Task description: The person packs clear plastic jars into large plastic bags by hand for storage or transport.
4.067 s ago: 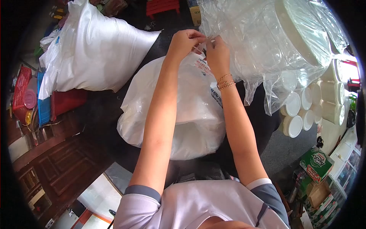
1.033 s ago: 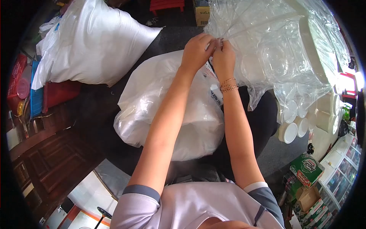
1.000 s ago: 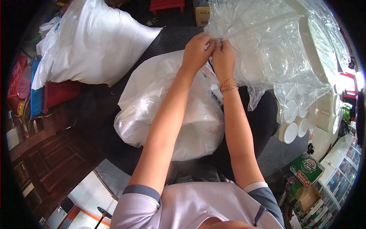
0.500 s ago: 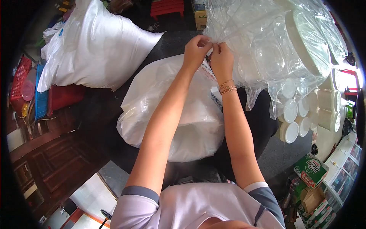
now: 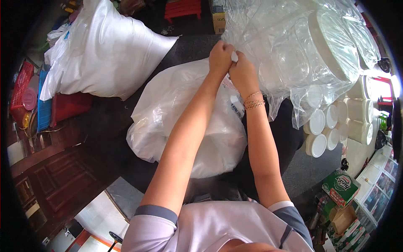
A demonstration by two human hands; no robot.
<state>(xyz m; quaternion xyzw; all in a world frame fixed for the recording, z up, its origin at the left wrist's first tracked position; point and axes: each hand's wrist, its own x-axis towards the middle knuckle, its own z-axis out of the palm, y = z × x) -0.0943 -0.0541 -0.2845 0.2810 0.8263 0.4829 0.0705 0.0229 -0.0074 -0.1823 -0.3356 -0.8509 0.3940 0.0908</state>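
My left hand (image 5: pixel 221 58) is closed, its fingers bent in a pinch at the near edge of a large clear plastic bag (image 5: pixel 281 38). Right beside it, my right hand (image 5: pixel 244 74) is also closed, its fingertips meeting the left ones at that edge. A small pale bit (image 5: pixel 234 57) shows between the two hands; most of the pinched part is hidden by my fingers. Rounded clear containers and large round pale lids show through the bag. Below my forearms, a full whitish plastic bag (image 5: pixel 168 109) with printed lettering rests against my lap.
A big white sack (image 5: pixel 105 54) stands at the left. White-lidded tubs (image 5: pixel 315 122) are stacked on the right. A green carton (image 5: pixel 341 187) lies at lower right, a red stool (image 5: pixel 182 10) at the top, and a red basket (image 5: pixel 22 84) at far left.
My right hand has turned and dropped slightly, and its fingers have shifted toward the left hand. The left hand has curled more. A pale bit now shows between them.
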